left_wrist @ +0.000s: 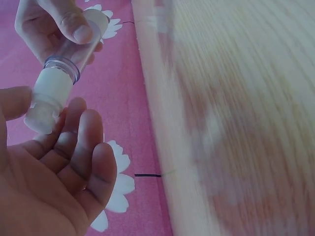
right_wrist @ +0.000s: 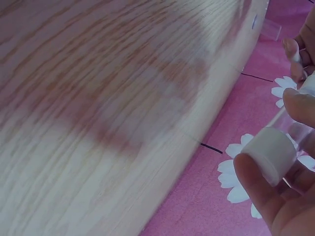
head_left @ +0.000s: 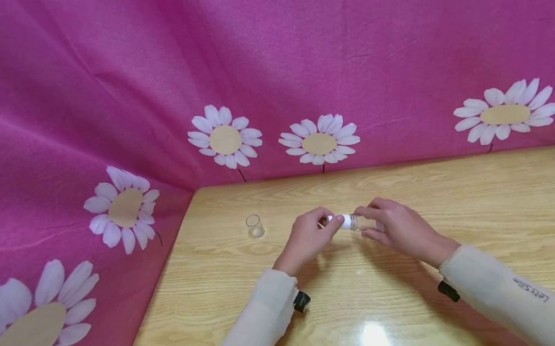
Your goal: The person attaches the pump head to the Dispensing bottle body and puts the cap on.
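Observation:
A clear bottle with a white collar and white pump top (left_wrist: 52, 88) lies sideways between both hands, above the table. The left hand (head_left: 310, 235) pinches the white top between thumb and fingers; in the left wrist view its other fingers are loosely bent beneath. Around the clear body the right hand (head_left: 401, 231) curls its thumb and fingers. The bottle's white base (right_wrist: 270, 153) shows beside the right fingers in the right wrist view. To the left of the hands, a small clear cap (head_left: 255, 226) stands on the table.
The light wooden table (head_left: 209, 295) reaches back to a pink cloth (head_left: 388, 57) printed with white daisies, which also hangs along the left side. A dark band or mount (head_left: 301, 301) is at the left wrist, and another (head_left: 448, 291) at the right.

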{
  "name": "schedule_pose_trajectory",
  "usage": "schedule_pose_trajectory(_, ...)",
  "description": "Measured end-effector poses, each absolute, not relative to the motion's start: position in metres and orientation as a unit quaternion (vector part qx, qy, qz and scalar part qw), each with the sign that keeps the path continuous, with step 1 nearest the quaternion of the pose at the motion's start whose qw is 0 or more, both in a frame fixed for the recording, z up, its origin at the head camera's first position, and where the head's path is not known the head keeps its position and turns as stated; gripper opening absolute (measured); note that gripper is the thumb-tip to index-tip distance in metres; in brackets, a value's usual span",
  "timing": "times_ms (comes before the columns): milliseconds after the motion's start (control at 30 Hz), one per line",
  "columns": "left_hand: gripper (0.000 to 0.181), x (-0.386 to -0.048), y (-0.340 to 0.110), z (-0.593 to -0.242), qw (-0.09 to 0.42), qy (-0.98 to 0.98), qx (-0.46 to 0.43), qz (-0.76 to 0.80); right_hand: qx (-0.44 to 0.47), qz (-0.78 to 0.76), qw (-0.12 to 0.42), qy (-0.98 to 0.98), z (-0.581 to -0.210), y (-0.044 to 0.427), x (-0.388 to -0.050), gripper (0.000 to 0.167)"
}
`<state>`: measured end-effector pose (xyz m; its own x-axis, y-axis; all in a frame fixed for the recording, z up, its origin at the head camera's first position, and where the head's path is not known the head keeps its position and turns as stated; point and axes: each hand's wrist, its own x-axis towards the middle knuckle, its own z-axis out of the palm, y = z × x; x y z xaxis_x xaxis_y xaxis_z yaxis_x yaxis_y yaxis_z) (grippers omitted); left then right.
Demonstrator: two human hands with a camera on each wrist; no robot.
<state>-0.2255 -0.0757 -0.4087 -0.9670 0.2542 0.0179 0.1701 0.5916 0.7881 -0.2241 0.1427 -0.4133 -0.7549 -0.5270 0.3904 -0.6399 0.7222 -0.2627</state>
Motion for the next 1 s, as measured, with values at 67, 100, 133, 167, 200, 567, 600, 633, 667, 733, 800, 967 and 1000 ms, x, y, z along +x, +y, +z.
schedule_pose_trajectory(67,0.028,-0.2257,-0.0769,-0.4095,0.053,0.890,0.116,0.438,0.321,0.194,0.146,-0.916,-0.4143,0.1424,-0.2244,0.037)
schedule_pose_trajectory(100,0.028,-0.2260,-0.0773,-0.4100,0.056,0.889,0.116,0.439,0.322,0.193,0.146,-0.915,-0.4146,0.1422,-0.2246,0.037)
schedule_pose_trajectory(133,0.028,-0.2260,-0.0778,-0.4102,0.058,0.889,0.115,0.439,0.323,0.193,0.147,-0.915,-0.4146,0.1419,-0.2246,0.037)
schedule_pose_trajectory(167,0.028,-0.2262,-0.0782,-0.4107,0.059,0.889,0.115,0.440,0.324,0.193,0.147,-0.915,-0.4146,0.1416,-0.2246,0.037)
schedule_pose_trajectory(200,0.028,-0.2265,-0.0785,-0.4111,0.060,0.889,0.114,0.439,0.324,0.192,0.147,-0.915,-0.4145,0.1413,-0.2247,0.037)
schedule_pose_trajectory(567,0.031,-0.2263,-0.0798,-0.4119,0.059,0.890,0.111,0.438,0.326,0.188,0.150,-0.914,-0.4131,0.1385,-0.2258,0.038)
schedule_pose_trajectory(600,0.030,-0.2262,-0.0800,-0.4121,0.059,0.889,0.111,0.440,0.325,0.188,0.149,-0.915,-0.4131,0.1383,-0.2259,0.038)
schedule_pose_trajectory(633,0.028,-0.2259,-0.0802,-0.4121,0.058,0.888,0.113,0.443,0.325,0.189,0.147,-0.915,-0.4132,0.1380,-0.2261,0.038)
schedule_pose_trajectory(667,0.026,-0.2256,-0.0806,-0.4123,0.055,0.887,0.116,0.443,0.324,0.189,0.146,-0.915,-0.4132,0.1379,-0.2262,0.038)
schedule_pose_trajectory(733,0.021,-0.2248,-0.0809,-0.4122,0.050,0.886,0.124,0.445,0.324,0.189,0.143,-0.916,-0.4135,0.1374,-0.2265,0.038)
schedule_pose_trajectory(800,0.019,-0.2242,-0.0810,-0.4122,0.045,0.884,0.131,0.446,0.323,0.190,0.139,-0.917,-0.4139,0.1369,-0.2270,0.038)
schedule_pose_trajectory(967,0.027,-0.2233,-0.0797,-0.4123,0.040,0.880,0.142,0.451,0.318,0.196,0.135,-0.918,-0.4146,0.1368,-0.2271,0.037)
schedule_pose_trajectory(1000,0.027,-0.2230,-0.0794,-0.4126,0.042,0.879,0.141,0.453,0.317,0.196,0.134,-0.918,-0.4150,0.1367,-0.2269,0.037)
